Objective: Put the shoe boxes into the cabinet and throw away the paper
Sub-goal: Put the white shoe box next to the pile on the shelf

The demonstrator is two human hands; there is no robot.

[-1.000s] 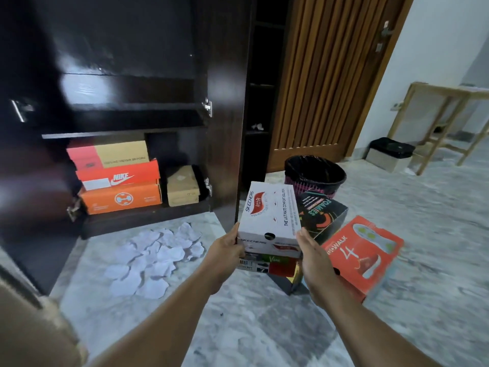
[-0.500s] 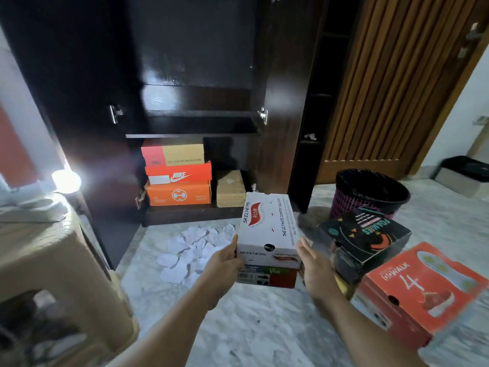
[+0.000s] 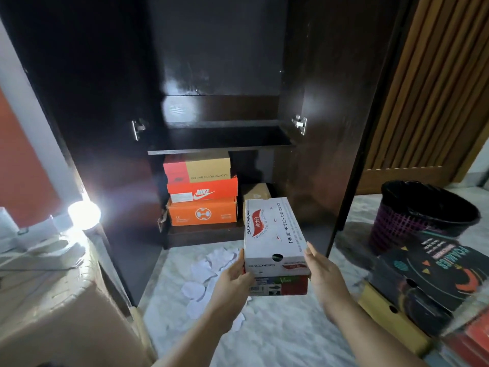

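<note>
Both hands carry a two-box stack in front of the open cabinet [image 3: 312, 107]. The left hand [image 3: 232, 282] and right hand [image 3: 321, 274] press flat, fingers extended, against opposite sides of the white Skechers box [image 3: 272, 234] and the box beneath [image 3: 280, 286]. Paper pieces [image 3: 209, 263] lie on the floor before the cabinet.
</note>
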